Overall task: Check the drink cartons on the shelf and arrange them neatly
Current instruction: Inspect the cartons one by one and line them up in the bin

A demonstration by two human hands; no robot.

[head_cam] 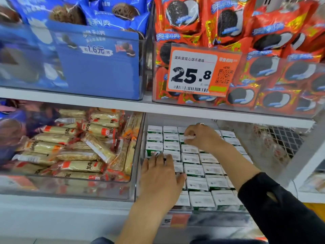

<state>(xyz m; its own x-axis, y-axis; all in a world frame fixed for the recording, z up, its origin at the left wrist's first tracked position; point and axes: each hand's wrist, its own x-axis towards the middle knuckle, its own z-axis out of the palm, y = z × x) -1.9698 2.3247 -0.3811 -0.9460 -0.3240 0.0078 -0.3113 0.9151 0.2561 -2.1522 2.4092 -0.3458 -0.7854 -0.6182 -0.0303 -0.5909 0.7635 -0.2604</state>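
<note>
We see the drink cartons [193, 170] packed in rows in a clear bin [140, 155] on the lower shelf [88, 101], our left hand [161, 178] lying flat on the front-left cartons with straight fingers, holding nothing. Our right hand [202, 137] reaches to the back rows, its curled fingers pinching a carton top. Wrapped wafer bars [79, 147] fill the bin just left, and an orange price tag [202, 71] hangs above among red cookie packs [272, 41] beside blue cookie packs [79, 13].
</note>
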